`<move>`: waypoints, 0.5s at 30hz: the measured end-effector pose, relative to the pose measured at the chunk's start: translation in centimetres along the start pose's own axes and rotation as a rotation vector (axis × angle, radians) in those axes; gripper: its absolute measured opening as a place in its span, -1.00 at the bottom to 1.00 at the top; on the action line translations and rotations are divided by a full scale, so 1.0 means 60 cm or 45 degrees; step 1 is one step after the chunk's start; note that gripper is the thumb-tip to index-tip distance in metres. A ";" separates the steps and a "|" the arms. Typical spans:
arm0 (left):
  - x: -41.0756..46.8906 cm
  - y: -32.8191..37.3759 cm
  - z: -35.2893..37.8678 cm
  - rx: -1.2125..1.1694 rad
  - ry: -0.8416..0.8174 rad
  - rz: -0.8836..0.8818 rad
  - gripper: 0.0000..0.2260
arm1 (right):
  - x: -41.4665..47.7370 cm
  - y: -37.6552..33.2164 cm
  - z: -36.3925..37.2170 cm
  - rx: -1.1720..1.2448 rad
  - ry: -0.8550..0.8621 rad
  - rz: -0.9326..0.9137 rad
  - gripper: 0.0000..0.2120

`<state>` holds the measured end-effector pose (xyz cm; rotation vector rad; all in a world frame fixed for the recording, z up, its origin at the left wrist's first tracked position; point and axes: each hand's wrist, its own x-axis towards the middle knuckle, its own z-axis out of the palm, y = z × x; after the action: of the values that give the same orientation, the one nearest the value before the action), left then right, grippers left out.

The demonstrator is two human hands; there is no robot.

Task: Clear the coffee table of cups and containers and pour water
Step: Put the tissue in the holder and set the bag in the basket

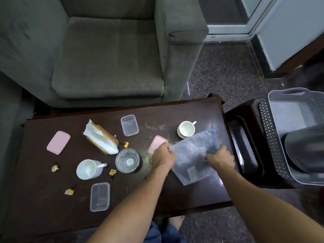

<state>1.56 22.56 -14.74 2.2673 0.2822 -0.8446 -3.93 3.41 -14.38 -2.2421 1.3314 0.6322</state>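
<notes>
Fingers (166,147) of our left hand (163,157) curl round one side of a see-through plastic zip bag with a blue strip (191,155). Our right hand (221,157) pinches the other side, near the blue strip. We think we use both hands because the bag is thin and floppy and would fold up in one. It hangs low over the right end of the dark brown wooden surface (52,199). We cannot tell if it touches.

None of the cups or boxes looks put away yet. A small white cup (186,128) stands just behind the bag. A pink plastic lid (156,142) lies partly under our left hand. A clear drinking glass (127,160) stands near our left wrist, with a white mug with a handle (89,169) just left of it. One clear plastic box (129,125) lies open at the back, and a second clear plastic box (100,196) lies at the front. Another pink lid (58,142) lies far to the left.

A grey plastic basket (270,137) sits on a dark stool (245,146) to our right. It is close by, so we guess the cups and boxes go there. The bag should go first, since it lies between the cups and the basket. We must mind the small cup behind it.
</notes>
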 end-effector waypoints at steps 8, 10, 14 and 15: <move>-0.002 -0.027 -0.006 -0.175 -0.112 -0.110 -0.85 | 0.015 0.020 -0.016 0.026 -0.030 -0.067 -0.77; -0.011 -0.032 -0.016 -0.213 -0.157 -0.122 -0.85 | 0.008 0.026 -0.026 0.169 -0.071 -0.105 -0.85; -0.049 -0.037 -0.043 -0.381 -0.311 -0.081 -0.92 | -0.023 0.043 -0.063 0.627 -0.242 -0.211 -0.83; -0.060 -0.038 -0.055 -0.421 -0.347 -0.061 -0.89 | -0.035 0.046 -0.080 0.682 -0.287 -0.277 -0.83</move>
<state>-0.50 26.57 -11.83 1.8238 0.3245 -1.0365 -6.54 0.81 -9.74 -1.7861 0.9833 0.3782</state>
